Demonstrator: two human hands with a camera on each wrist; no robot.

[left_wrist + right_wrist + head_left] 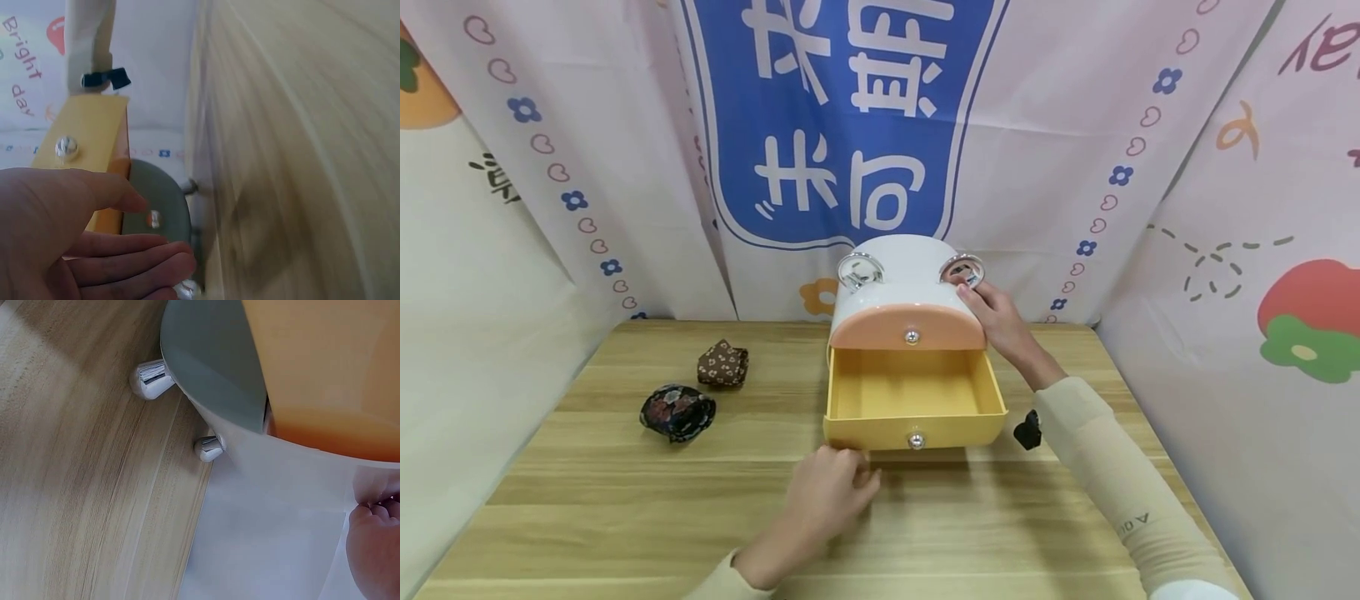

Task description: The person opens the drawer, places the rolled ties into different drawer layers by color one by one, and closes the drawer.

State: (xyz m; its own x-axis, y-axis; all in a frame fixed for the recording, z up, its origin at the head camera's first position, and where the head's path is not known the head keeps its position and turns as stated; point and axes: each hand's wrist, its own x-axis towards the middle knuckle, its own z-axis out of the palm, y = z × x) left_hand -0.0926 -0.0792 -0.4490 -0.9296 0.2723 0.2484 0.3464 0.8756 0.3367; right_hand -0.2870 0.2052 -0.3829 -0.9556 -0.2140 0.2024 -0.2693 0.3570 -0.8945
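A small white drawer cabinet with silver rings on top stands at the table's back. Its upper drawer, orange-pink, is closed; the yellow drawer below is pulled out, and no contents show inside. My left hand is just in front of and below the yellow drawer's left corner. In the left wrist view its fingers are loosely bent, the thumb apart, with nothing between them. Against the cabinet's right side, near the right ring, rests my right hand; some of its fingers are hidden in the right wrist view.
To the left on the wooden table lie a brown patterned cloth bundle and a dark floral cloth bundle. A small black device shows beside the right cuff. Printed cloth hangs behind and at both sides.
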